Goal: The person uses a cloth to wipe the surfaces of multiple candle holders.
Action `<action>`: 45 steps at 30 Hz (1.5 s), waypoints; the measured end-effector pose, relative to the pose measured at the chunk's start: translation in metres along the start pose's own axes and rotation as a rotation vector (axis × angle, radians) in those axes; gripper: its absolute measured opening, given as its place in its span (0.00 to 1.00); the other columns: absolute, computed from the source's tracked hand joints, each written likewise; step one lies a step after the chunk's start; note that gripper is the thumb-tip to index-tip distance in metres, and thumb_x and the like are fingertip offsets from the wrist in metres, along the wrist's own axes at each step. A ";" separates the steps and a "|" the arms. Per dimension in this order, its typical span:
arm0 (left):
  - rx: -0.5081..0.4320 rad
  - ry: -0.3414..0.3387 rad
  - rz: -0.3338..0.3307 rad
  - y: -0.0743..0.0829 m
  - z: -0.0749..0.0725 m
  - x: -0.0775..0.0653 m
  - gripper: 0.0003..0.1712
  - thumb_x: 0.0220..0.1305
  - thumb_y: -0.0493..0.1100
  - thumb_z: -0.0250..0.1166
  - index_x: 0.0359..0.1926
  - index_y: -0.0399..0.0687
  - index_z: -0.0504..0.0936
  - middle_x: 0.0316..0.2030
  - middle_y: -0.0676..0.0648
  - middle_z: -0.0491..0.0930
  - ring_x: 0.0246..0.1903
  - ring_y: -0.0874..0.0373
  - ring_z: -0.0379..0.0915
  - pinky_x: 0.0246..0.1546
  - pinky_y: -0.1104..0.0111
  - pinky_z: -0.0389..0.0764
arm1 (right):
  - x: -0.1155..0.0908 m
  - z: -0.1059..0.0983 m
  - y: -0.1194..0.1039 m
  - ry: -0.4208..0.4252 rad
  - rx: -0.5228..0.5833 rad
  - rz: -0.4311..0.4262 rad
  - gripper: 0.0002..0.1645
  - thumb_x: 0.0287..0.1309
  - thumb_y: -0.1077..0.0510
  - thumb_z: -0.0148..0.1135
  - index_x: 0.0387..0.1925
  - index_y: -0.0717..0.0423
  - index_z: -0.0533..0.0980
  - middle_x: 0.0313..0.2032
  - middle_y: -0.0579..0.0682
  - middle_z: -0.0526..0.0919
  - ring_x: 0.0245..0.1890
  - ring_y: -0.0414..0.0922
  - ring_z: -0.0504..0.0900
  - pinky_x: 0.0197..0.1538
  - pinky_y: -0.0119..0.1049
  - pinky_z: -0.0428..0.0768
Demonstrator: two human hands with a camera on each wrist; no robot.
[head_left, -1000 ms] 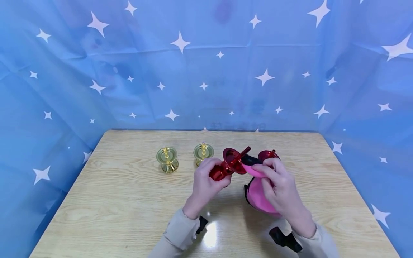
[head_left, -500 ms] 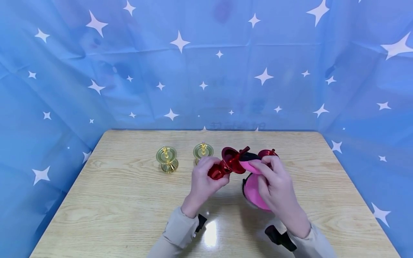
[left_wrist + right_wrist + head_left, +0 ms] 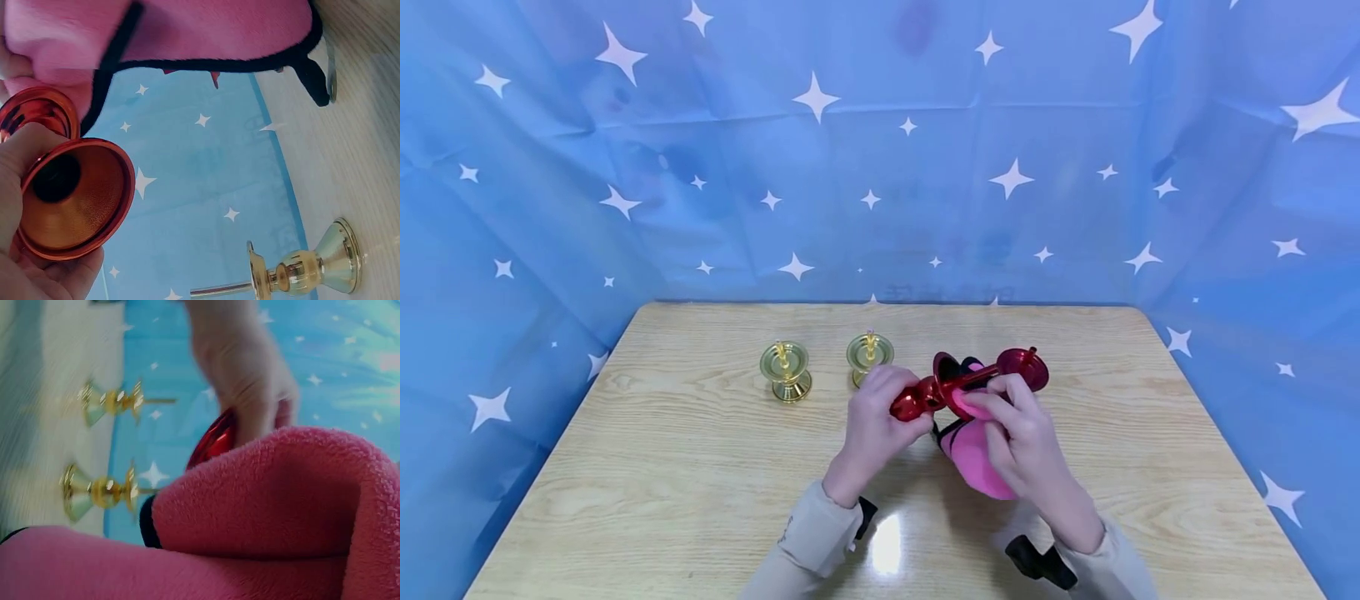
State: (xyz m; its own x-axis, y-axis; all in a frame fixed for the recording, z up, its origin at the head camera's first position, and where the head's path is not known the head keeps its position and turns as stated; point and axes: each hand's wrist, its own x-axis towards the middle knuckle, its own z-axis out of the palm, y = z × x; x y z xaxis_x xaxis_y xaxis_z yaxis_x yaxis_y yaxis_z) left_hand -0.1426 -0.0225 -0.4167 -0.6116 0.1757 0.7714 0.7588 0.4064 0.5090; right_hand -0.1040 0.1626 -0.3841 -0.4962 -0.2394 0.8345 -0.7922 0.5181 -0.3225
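My left hand (image 3: 878, 425) grips a shiny red candlestick (image 3: 929, 394) by its foot end, tilted over so that its dish and spike point right. The hollow underside of its foot (image 3: 81, 197) faces the left wrist camera. In my right hand (image 3: 1028, 450) is a pink cloth (image 3: 976, 462) with black edging, pinched in the fingers and pressed at the candlestick's dish. A fold of the cloth hangs below the hand. Seen from the right wrist, the cloth (image 3: 250, 500) hides most of the candlestick.
Two gold candlesticks stand upright on the wooden table (image 3: 625, 467), one (image 3: 786, 371) at the left and one (image 3: 869, 354) partly behind my left hand. A second red candlestick (image 3: 1026, 368) stands behind my right hand. A blue star-patterned curtain (image 3: 880, 167) hangs beyond the table.
My right hand has moved slightly left with the cloth, bringing it from beside the spike to the dish. More of the second red candlestick shows. The left hand stays almost in place.
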 end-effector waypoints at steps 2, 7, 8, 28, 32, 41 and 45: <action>-0.038 0.008 -0.027 -0.001 0.000 -0.001 0.15 0.34 0.35 0.70 0.30 0.40 0.80 0.29 0.48 0.80 0.36 0.55 0.73 0.39 0.69 0.76 | -0.002 -0.004 -0.004 0.006 0.091 0.051 0.22 0.40 0.79 0.46 0.35 0.68 0.81 0.33 0.58 0.74 0.35 0.46 0.71 0.33 0.26 0.68; -0.207 0.049 -0.198 0.001 0.000 0.000 0.14 0.38 0.33 0.72 0.31 0.39 0.81 0.29 0.46 0.80 0.31 0.54 0.74 0.30 0.70 0.75 | -0.007 -0.011 -0.008 0.125 0.265 0.301 0.22 0.40 0.83 0.49 0.39 0.72 0.79 0.38 0.52 0.77 0.42 0.41 0.73 0.40 0.25 0.69; -0.251 0.049 -0.245 0.003 0.000 0.001 0.13 0.40 0.33 0.72 0.32 0.39 0.81 0.29 0.45 0.81 0.30 0.54 0.74 0.29 0.71 0.76 | -0.008 -0.011 -0.008 0.146 0.289 0.379 0.22 0.43 0.83 0.50 0.41 0.73 0.78 0.39 0.49 0.78 0.42 0.40 0.73 0.41 0.25 0.70; -0.487 0.117 -0.783 0.016 0.002 0.009 0.12 0.47 0.29 0.69 0.37 0.32 0.82 0.36 0.38 0.81 0.29 0.61 0.74 0.29 0.73 0.78 | -0.016 0.036 -0.027 0.130 0.275 0.454 0.22 0.47 0.78 0.61 0.47 0.68 0.77 0.41 0.60 0.80 0.44 0.36 0.76 0.45 0.21 0.73; -0.507 0.079 -0.749 0.018 0.001 0.009 0.12 0.50 0.31 0.70 0.38 0.34 0.82 0.38 0.40 0.81 0.31 0.62 0.75 0.31 0.73 0.78 | -0.016 0.038 -0.025 0.186 0.315 0.480 0.21 0.48 0.79 0.59 0.48 0.70 0.77 0.41 0.59 0.80 0.42 0.36 0.77 0.44 0.21 0.74; -0.520 -0.098 -0.449 0.013 -0.007 0.006 0.22 0.49 0.32 0.68 0.48 0.32 0.78 0.45 0.38 0.75 0.44 0.51 0.71 0.42 0.68 0.77 | -0.014 0.033 -0.022 0.270 0.408 0.726 0.15 0.54 0.74 0.58 0.45 0.71 0.77 0.38 0.43 0.82 0.34 0.36 0.79 0.35 0.23 0.76; -0.571 -0.210 -0.436 0.010 -0.014 0.008 0.27 0.47 0.31 0.69 0.52 0.34 0.76 0.48 0.39 0.72 0.47 0.52 0.68 0.46 0.65 0.77 | -0.014 0.030 -0.022 0.280 0.421 0.802 0.16 0.54 0.73 0.59 0.46 0.70 0.77 0.37 0.43 0.83 0.32 0.36 0.80 0.34 0.24 0.77</action>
State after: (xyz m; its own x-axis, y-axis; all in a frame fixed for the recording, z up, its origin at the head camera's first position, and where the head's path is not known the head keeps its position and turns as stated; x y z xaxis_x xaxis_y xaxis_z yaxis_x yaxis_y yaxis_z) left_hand -0.1364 -0.0292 -0.4000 -0.8699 0.2960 0.3946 0.4013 -0.0406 0.9150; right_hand -0.0906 0.1303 -0.4018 -0.8882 0.2935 0.3536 -0.3423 0.0909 -0.9352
